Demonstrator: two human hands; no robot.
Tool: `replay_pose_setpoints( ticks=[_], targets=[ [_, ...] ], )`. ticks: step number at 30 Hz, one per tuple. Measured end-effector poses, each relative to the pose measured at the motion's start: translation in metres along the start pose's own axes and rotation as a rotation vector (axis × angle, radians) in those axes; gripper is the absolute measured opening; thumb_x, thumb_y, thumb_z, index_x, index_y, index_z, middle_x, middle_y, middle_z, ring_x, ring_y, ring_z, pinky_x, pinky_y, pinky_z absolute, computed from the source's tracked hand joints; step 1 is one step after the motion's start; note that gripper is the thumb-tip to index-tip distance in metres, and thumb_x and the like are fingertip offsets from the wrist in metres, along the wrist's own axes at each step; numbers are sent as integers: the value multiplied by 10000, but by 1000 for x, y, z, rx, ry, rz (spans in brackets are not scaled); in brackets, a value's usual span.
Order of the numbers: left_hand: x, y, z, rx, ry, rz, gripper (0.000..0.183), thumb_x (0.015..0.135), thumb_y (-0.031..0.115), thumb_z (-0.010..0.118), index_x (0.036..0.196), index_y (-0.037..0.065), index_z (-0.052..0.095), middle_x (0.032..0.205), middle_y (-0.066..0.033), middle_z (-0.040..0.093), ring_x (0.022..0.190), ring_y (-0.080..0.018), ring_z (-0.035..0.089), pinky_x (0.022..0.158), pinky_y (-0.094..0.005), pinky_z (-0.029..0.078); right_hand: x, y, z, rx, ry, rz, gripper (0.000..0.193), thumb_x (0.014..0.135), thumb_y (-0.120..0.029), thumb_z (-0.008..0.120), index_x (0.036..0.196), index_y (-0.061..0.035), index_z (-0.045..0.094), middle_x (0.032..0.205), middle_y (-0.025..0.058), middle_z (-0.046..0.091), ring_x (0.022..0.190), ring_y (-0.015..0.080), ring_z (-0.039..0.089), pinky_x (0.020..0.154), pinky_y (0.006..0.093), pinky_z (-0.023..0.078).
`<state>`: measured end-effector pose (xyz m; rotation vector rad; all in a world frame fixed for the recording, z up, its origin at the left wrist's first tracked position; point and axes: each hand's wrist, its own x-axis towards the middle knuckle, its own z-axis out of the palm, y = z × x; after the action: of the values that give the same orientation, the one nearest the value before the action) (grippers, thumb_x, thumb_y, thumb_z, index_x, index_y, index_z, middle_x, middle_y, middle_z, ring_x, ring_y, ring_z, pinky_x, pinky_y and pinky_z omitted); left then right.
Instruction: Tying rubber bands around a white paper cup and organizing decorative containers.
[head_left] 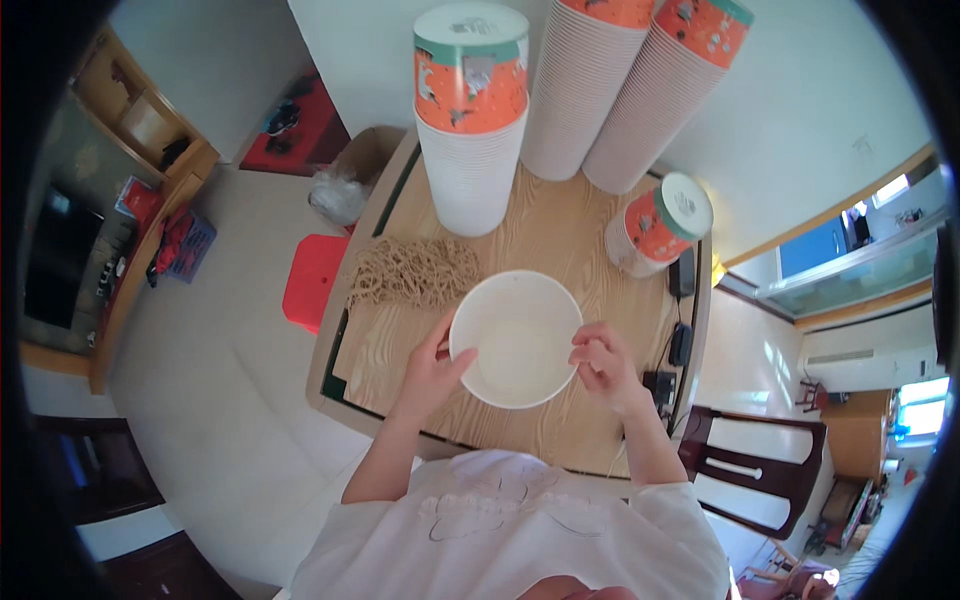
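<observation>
Here | white bowl (516, 340) | held between left fingers (464, 362), right fingers (592, 352)

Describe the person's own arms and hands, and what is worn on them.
The left hand and right hand are both bare, without gloves. The forearms are uncovered too, with no watch or bracelet visible. The short white sleeves belong to a white shirt with thin dark line drawings on the front.

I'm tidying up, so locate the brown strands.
In the head view, the strands lie on the left of the table, beyond the left hand, short of the leftmost tall stack.
</observation>
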<state>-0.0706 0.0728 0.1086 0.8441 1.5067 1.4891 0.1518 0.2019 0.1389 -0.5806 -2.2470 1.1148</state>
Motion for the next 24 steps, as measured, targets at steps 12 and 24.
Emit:
replay_pose_setpoints(
  ticks=[12, 24],
  targets=[
    [-37, 1, 56, 141, 281, 375, 289, 720, -55, 494, 997, 21, 527, 968, -68, 512, 833, -149, 520, 614, -216, 428, -60, -8, -8, 0, 363, -7, 207, 660, 114, 488, 799, -33, 531, 865, 87, 510, 752, 175, 512, 656, 251, 417],
    [-39, -137, 42, 322, 123, 72, 289, 704, -33, 504, 981, 20, 569, 934, -100, 585, 856, -179, 577, 635, -246, 479, -89, 84, 40, 379, 102, 672, 211, 830, -191, 537, 960, -26, 519, 716, 22, 535, 608, 104, 520, 571, 228, 438]
  ],
)
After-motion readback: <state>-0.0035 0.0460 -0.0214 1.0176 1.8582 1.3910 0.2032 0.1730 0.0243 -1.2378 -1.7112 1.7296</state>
